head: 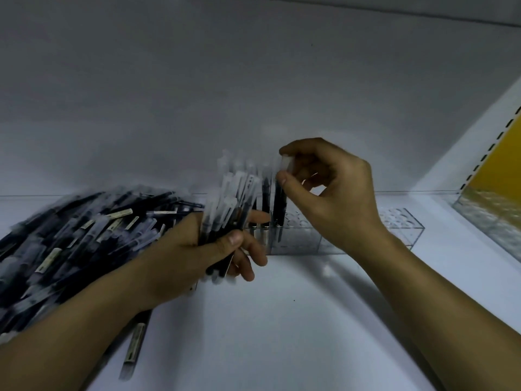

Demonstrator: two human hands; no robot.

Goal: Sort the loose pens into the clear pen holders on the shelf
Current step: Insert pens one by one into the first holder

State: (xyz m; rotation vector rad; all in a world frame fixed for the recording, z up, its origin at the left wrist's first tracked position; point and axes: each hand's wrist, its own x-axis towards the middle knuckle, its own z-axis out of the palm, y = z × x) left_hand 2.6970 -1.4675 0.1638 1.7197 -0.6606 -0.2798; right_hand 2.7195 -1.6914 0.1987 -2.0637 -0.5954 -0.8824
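Right hand (332, 190): pinched 1 pen (280, 204) by its cap, upright over the clear holder (310, 241), to drop it in.
Left hand (197, 249): gripped a bundle (225, 213) as ready supply.
Loose pile (84, 235): lay left on the shelf (296, 320).

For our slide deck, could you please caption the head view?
Right hand pinches a pen standing in the clear pen holder; left hand grips a bundle beside the loose pile.

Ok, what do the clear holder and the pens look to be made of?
Pen holder: clear, glossy rigid plastic, probably acrylic; the shelf shows through its walls. Pen pinched by the right hand: dark barrel, frosted translucent cap, likely plastic. The bundle in the left hand looks the same; blur hides finer finish.
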